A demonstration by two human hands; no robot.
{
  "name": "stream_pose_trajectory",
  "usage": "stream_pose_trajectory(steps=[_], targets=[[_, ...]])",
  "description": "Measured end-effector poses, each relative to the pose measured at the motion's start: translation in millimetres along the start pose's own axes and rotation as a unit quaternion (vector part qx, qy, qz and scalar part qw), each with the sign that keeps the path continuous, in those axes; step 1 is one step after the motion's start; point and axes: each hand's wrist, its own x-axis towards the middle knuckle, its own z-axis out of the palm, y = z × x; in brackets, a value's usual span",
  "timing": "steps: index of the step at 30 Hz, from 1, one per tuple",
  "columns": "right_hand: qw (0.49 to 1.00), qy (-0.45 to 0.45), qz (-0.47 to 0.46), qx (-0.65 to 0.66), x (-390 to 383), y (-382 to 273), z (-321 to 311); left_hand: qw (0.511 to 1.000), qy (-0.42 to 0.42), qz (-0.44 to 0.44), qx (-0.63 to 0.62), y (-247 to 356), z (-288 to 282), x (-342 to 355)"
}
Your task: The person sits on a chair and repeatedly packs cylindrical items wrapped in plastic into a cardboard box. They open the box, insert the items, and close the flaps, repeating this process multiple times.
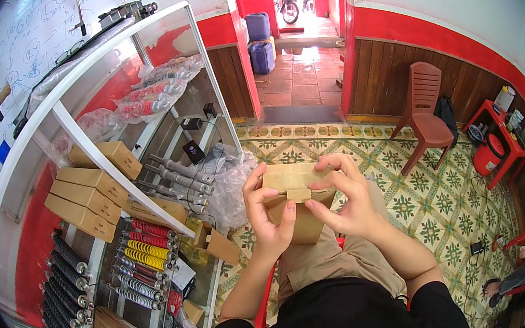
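Note:
A brown cardboard box (302, 223) stands upright between my hands, above my lap. Its top lid panel is raised, and a small tuck tab shows at the front edge. My left hand (267, 212) grips the box's left side, with the thumb against the front near the tab. My right hand (348, 194) holds the right side, its fingers bent over the lid edge and its thumb at the front below the tab. What is inside the box is hidden.
A glass display case (63, 113) on the left holds boxes (87, 202) and several shock absorbers (149, 253). A red-brown chair (425, 108) and a red table (501, 134) stand at the right wall. Another person's leg (519, 277) shows at lower right. Blue containers (262, 57) stand by the doorway.

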Motion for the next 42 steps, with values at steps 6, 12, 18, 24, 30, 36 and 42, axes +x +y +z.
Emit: stream_pose_trajectory(steps=[6, 12, 18, 24, 30, 36, 42], targets=[[0.999, -0.011, 0.035, 0.007, -2, 1, 0, 0.999, -0.011, -0.020, -0.022, 8, 4, 6], [0.999, 0.003, 0.049, 0.023, 0, 1, 6, 0.996, -0.003, -0.058, -0.062, 10, 8, 7], [0.998, 0.011, 0.051, 0.040, 2, -3, 10, 0.997, 0.019, -0.069, -0.041, 15, 9, 9], [0.999, 0.015, 0.031, 0.026, -1, 3, 12, 0.997, 0.022, -0.071, -0.004, 19, 6, 10], [1.000, 0.005, -0.022, -0.020, -11, 16, 12, 0.996, 0.027, -0.066, -0.055, 4, -1, 7], [0.963, 0.076, 0.144, 0.215, -46, 35, 41, 0.948, -0.088, -0.255, -0.170, -55, -20, -35], [0.950, -0.058, 0.264, 0.154, -136, 109, 70, 0.889, -0.203, -0.380, -0.155, -96, -26, -65]])
